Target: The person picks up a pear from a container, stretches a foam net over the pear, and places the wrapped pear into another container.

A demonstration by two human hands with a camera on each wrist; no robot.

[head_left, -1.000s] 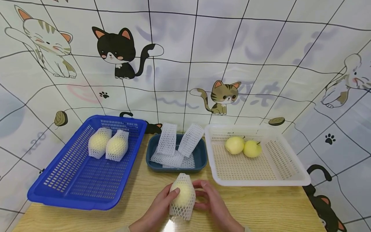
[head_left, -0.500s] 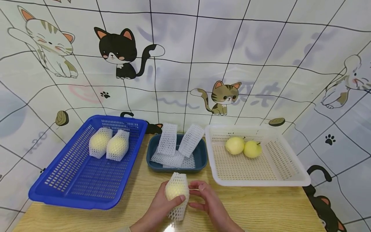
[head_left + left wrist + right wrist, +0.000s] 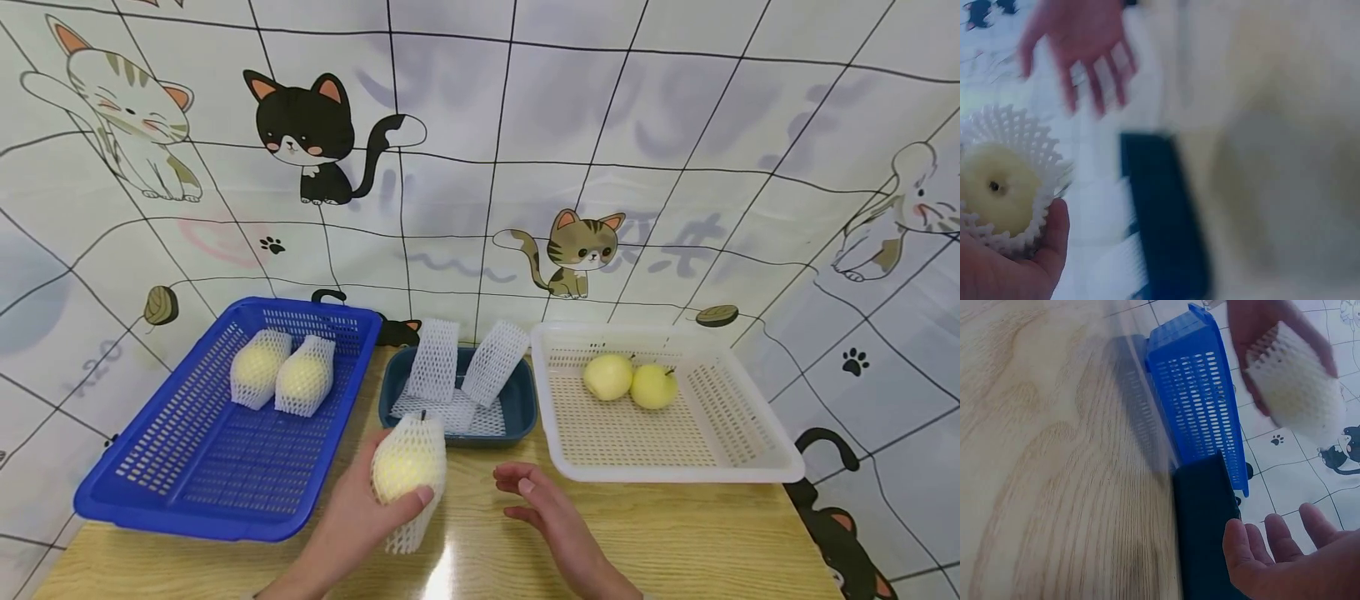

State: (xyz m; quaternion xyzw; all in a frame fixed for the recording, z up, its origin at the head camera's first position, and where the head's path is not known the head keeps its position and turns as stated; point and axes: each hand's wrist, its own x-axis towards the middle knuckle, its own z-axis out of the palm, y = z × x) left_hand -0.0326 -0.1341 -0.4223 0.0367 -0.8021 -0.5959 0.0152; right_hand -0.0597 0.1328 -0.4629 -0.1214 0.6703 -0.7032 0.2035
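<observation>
My left hand [image 3: 347,518] grips a yellow-green apple [image 3: 405,473] dressed in a white foam net sleeve [image 3: 407,533], thumb across its near side. The stem pokes out at the sleeve's top, while loose netting hangs below the fruit. In the left wrist view the apple's end [image 3: 1017,167] shows bare inside the sleeve's open mouth. Apart from it, to the right over the table, my right hand [image 3: 553,521] holds nothing, its fingers loosely bent. Behind the held apple, several foam net sleeves [image 3: 435,362] lie in a dark teal tray [image 3: 517,421].
At the left stands a blue basket [image 3: 225,492] with two net-wrapped apples [image 3: 303,379] near its back. A white basket [image 3: 675,472] at the right contains two bare apples [image 3: 608,377]. Behind them rises a cat-printed cloth [image 3: 450,192]; all stand on a wooden table [image 3: 675,542].
My left hand has carried the sleeved apple leftward and up, away from the right hand. The right hand was at the sleeve's side and is now apart from it.
</observation>
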